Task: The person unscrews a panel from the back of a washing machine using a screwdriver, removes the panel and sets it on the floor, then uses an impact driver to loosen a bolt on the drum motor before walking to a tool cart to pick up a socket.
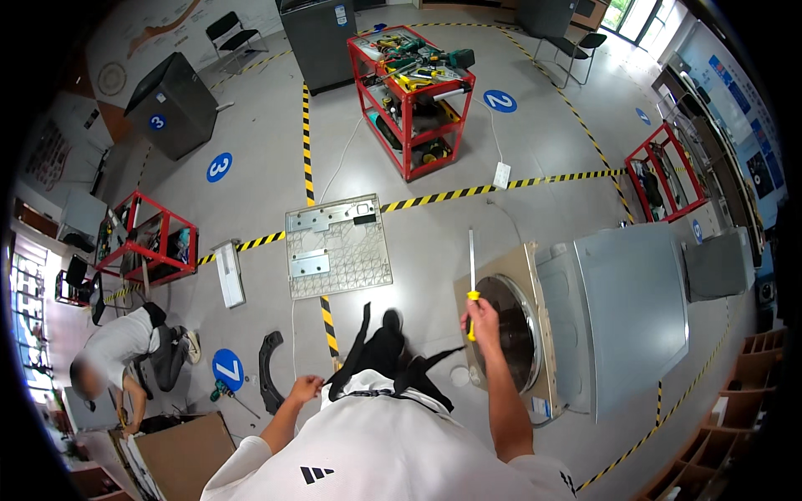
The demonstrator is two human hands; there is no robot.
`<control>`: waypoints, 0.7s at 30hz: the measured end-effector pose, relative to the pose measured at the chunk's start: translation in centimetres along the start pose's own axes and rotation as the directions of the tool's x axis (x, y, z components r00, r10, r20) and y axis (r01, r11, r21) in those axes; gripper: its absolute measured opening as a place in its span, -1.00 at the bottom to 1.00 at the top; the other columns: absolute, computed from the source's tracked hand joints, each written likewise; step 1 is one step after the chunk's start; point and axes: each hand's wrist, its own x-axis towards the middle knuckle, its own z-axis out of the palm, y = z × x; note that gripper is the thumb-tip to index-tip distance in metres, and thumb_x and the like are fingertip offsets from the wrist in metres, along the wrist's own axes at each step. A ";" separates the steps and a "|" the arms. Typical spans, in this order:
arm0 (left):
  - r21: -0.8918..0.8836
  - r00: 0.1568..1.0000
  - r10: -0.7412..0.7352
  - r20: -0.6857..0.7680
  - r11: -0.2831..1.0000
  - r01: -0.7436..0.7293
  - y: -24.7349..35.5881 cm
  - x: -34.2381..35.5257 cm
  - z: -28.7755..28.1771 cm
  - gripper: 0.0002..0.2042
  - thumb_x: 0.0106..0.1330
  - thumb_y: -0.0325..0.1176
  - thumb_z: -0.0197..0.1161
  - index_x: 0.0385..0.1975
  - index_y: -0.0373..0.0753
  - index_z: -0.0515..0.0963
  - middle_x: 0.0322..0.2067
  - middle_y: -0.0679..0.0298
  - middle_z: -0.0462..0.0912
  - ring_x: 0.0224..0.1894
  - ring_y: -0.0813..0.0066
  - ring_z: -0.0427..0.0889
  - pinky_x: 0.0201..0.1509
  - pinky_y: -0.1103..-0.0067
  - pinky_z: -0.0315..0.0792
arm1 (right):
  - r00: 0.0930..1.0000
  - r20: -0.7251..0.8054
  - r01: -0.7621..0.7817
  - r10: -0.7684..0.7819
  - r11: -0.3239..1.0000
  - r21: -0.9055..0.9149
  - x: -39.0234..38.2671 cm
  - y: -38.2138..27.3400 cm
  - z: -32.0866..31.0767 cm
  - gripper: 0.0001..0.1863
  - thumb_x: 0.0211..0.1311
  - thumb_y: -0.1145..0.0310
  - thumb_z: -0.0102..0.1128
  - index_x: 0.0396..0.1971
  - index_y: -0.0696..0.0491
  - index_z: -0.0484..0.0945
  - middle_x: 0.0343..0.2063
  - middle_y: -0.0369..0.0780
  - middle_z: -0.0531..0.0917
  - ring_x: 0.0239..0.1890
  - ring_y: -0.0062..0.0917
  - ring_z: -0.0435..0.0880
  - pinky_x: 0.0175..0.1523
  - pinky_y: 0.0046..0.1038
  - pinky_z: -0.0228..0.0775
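Observation:
A long screwdriver (472, 263) with a yellow handle is gripped in my right hand (482, 324), its shaft pointing away from me. That hand is in front of the round dark door (506, 334) of a grey washing machine (631, 321) on the right; I cannot tell whether it touches the machine. My left hand (306, 390) hangs near my waist with the fingers curled together. Whether something small is pinched there is too small to see. Ahead on the floor lies a pale ribbed panel (355, 263) with metal plates on it.
A white strip-shaped part (230, 274), a black curved piece (267, 371) and a power drill (224, 390) lie to the left. A red tool cart (407, 108) stands ahead, with a power strip (501, 175) and cord nearby. At far left a co-worker (125, 351) bends over a box-shaped unit (188, 455).

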 end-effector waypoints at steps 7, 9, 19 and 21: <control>-0.170 0.804 0.576 0.147 0.816 -0.553 29.4 4.7 5.1 -0.58 0.30 -0.09 0.07 -0.08 -0.35 0.48 -0.28 0.24 0.61 -0.22 0.53 0.55 -0.13 0.61 0.41 | 0.949 0.305 0.020 0.076 0.954 -0.300 6.1 -5.6 9.9 -0.63 0.20 0.21 0.12 -0.11 0.17 0.43 -0.58 -0.28 0.57 -0.64 -0.69 0.51 -0.52 -0.62 0.37; -0.436 0.793 0.553 0.256 0.798 -0.416 36.6 3.9 6.1 -0.54 0.36 -0.05 -0.07 0.08 -0.28 0.34 -0.17 0.19 0.57 -0.08 0.46 0.51 0.01 0.55 0.38 | 0.914 0.393 0.079 0.096 0.910 -0.407 8.0 -8.4 13.0 -0.66 0.21 0.23 0.10 -0.12 0.15 0.43 -0.60 -0.31 0.56 -0.60 -0.71 0.51 -0.46 -0.62 0.35; -0.965 0.959 0.281 -0.044 0.237 -0.114 47.6 13.1 3.1 -0.52 0.35 0.10 -0.17 -0.54 -0.23 0.36 -0.80 0.36 0.21 -0.69 0.40 0.30 -0.29 0.30 0.44 | 0.648 0.741 0.482 0.176 0.659 -0.577 29.9 -16.4 16.8 -0.66 0.17 0.15 0.12 -0.22 0.12 0.53 -0.57 -0.22 0.61 -0.49 -0.53 0.57 -0.32 -0.50 0.39; -0.957 0.965 0.222 -0.136 0.224 -0.187 48.6 15.0 1.7 -0.53 0.34 0.10 -0.16 -0.54 -0.21 0.36 -0.83 0.43 0.12 -0.74 0.51 0.17 -0.39 0.38 0.38 | 0.699 0.715 0.585 0.017 0.561 -0.586 38.9 -18.4 14.8 -0.65 0.15 0.16 0.14 -0.18 0.11 0.51 -0.53 -0.23 0.62 -0.43 -0.57 0.60 -0.27 -0.48 0.41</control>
